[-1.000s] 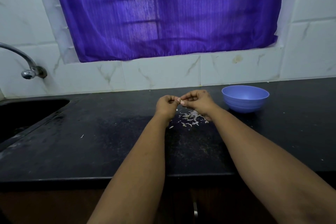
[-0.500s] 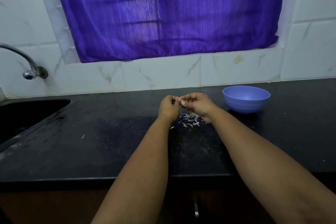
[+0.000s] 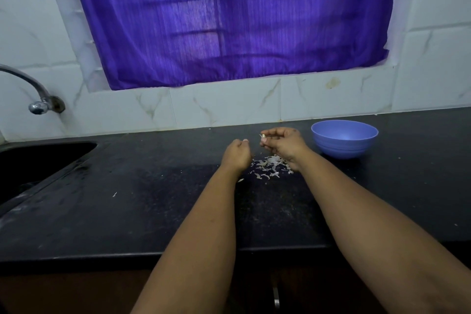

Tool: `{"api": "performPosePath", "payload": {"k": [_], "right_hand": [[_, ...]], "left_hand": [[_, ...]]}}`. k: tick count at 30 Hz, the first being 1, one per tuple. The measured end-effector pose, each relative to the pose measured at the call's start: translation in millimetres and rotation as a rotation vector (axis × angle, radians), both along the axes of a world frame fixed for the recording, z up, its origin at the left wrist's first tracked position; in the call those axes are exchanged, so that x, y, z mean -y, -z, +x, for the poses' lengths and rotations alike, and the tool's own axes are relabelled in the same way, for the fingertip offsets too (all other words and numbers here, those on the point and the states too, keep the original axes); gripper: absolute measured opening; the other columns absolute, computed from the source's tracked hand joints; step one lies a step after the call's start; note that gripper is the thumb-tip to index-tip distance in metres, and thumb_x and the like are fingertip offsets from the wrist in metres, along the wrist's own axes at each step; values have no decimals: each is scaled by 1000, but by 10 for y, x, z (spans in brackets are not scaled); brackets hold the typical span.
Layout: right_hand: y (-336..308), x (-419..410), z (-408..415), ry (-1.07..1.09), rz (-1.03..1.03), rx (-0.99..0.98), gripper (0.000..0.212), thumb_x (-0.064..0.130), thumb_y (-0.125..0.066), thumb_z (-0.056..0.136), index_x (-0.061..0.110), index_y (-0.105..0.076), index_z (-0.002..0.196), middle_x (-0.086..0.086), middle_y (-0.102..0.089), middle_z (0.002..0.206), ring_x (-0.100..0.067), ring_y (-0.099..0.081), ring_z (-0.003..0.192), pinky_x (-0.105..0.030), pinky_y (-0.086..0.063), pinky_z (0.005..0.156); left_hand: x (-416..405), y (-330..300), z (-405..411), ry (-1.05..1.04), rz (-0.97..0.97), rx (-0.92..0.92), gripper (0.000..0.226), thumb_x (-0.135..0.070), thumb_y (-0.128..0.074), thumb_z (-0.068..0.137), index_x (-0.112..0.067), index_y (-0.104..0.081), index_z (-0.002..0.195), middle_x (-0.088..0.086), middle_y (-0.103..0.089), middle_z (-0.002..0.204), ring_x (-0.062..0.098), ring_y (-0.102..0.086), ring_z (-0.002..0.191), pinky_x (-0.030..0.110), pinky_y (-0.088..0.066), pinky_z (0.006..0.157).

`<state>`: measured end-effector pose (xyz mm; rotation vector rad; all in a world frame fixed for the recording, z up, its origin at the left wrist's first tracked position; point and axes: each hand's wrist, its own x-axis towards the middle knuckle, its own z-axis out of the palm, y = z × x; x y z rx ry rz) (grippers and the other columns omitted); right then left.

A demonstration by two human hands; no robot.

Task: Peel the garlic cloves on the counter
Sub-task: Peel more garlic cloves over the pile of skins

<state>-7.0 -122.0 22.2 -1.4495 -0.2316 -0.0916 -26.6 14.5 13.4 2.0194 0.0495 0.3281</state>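
My right hand (image 3: 283, 144) pinches a small pale garlic clove (image 3: 263, 136) between thumb and fingertips, held just above the black counter (image 3: 153, 199). My left hand (image 3: 236, 154) hovers a little to the left of the clove with its fingers curled; whether it holds a bit of skin is too small to tell. A scatter of pale garlic peels (image 3: 270, 167) lies on the counter below and between the two hands.
A blue plastic bowl (image 3: 344, 138) stands right of my right hand, near the tiled wall. At the far left a dark sink (image 3: 38, 163) is set into the counter, with a metal tap (image 3: 38, 99) above it. A purple curtain (image 3: 234, 20) covers the window.
The hands, joined at the clove before, have drawn apart: the left hand moved slightly left and down, while the right hand keeps the clove.
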Motion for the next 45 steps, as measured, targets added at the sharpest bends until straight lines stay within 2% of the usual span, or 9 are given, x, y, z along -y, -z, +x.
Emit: {"api": "performPosePath", "payload": {"k": [3, 8, 11, 14, 20, 26, 30, 38, 45], "right_hand": [[9, -15, -13, -1, -30, 11, 23, -10, -62, 86, -6, -63, 109, -9, -65, 83, -14, -65, 76, -15, -55, 68], [-24, 6, -24, 20, -28, 21, 25, -10, -60, 87, 0, -63, 110, -8, -65, 84, -13, -65, 76, -16, -54, 67], [-14, 3, -25, 26, -40, 12, 23, -9, -59, 88, -3, -63, 110, -9, -65, 88, -13, -65, 77, -14, -55, 66], [-22, 3, -33, 35, -78, 3, 20, -8, -59, 89, -5, -63, 108, -11, -66, 87, -14, -66, 76, -14, -56, 66], [-15, -49, -52, -5, -123, 28, 6, -1, -64, 88, 4, -65, 91, -8, -69, 79, -10, -67, 66, -14, -54, 60], [-35, -70, -44, 22, -175, 72, 10, 2, -66, 88, 10, -65, 85, -4, -70, 74, -2, -66, 57, -13, -53, 57], [-40, -67, -42, 20, -97, 62, 9, 0, -67, 87, 7, -63, 84, -8, -70, 75, -6, -67, 58, -17, -57, 62], [-25, -69, -41, 31, -166, 106, 13, -2, -62, 90, 8, -58, 84, -6, -62, 75, -4, -62, 56, -15, -54, 57], [-13, -86, -34, 81, -523, 258, 15, 7, -55, 95, 18, -53, 84, 2, -59, 72, -7, -54, 65, -19, -45, 63]], "left_hand": [[-20, -20, -26, 14, 145, 4, 39, -22, -34, 97, -7, -56, 68, 22, -69, 96, 29, -54, 76, 37, -45, 74], [-63, -3, -65, -35, 422, -8, 31, -23, -54, 88, -4, -64, 66, 8, -58, 62, 26, -56, 67, 30, -45, 64], [-60, 14, -20, 3, 499, -50, 24, -21, -53, 89, -14, -69, 105, 7, -68, 106, 26, -57, 105, 35, -48, 89], [-57, 49, 32, 14, 576, -88, 46, -20, -50, 91, -19, -49, 137, 7, -51, 139, 31, -37, 131, 38, -36, 106], [17, 22, 37, -19, 99, 140, 34, -25, -59, 94, -8, -62, 123, 8, -69, 113, 22, -62, 108, 29, -46, 90], [40, 57, 66, 65, -240, 135, 11, -14, -61, 94, -15, -69, 87, 9, -70, 82, 21, -64, 79, 41, -55, 84], [65, 31, 36, 150, -450, 124, 9, -6, -59, 94, -5, -68, 94, 5, -67, 76, 14, -60, 71, 21, -51, 66], [79, 9, -3, 190, -547, 114, 19, 6, -57, 91, 10, -63, 109, 9, -68, 88, 14, -66, 79, 17, -56, 72], [64, 11, -20, 123, -412, 174, 10, 4, -66, 86, -6, -69, 87, 8, -69, 79, 19, -68, 77, 26, -57, 78]]}}
